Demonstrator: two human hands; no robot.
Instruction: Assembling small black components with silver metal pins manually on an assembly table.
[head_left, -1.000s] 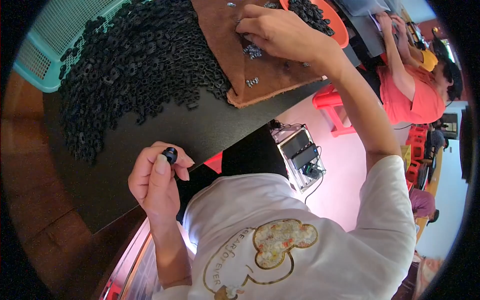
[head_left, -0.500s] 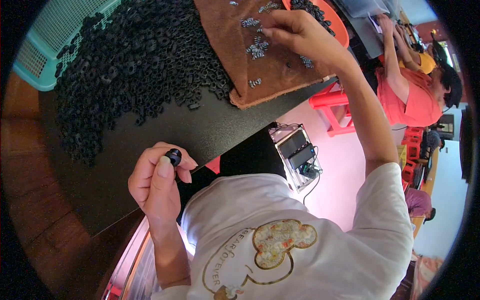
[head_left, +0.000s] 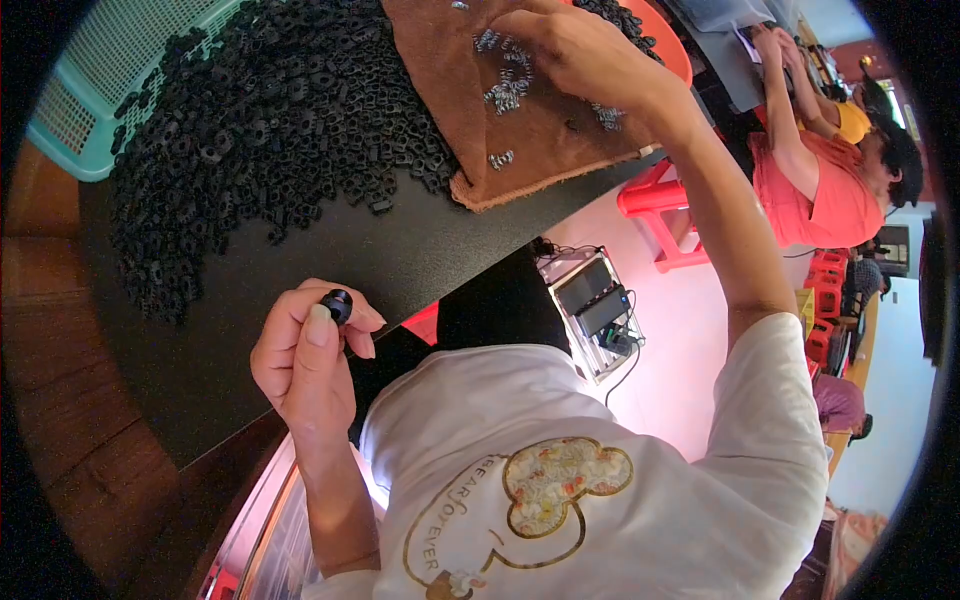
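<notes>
My left hand (head_left: pixel 305 355) is closed near the table's front edge, with a small round black plastic piece (head_left: pixel 338 304) pinched between thumb and fingers. The piece looks like part of a cord lock. Over the brown cloth (head_left: pixel 560 170), my right hand (head_left: pixel 590 60) reaches palm down with its fingers bent together. Anything between those fingertips is hidden. Small metal coil springs (head_left: pixel 508 92) lie in loose clusters beside and below that hand. Left of the cloth spreads a large heap of small black plastic parts (head_left: pixel 290 120), several showing holes.
A green perforated basket (head_left: pixel 75 120) stands at the far left, against the heap. Behind my right hand is an orange bowl (head_left: pixel 675 50) of black parts. A red stool (head_left: pixel 660 205) and a co-worker in a red shirt (head_left: pixel 815 200) are to the right. A rack with electronic devices (head_left: pixel 595 305) stands below the table edge.
My right hand has moved left and farther over the cloth among the springs. My left hand has shifted slightly left and up, still holding the black piece.
</notes>
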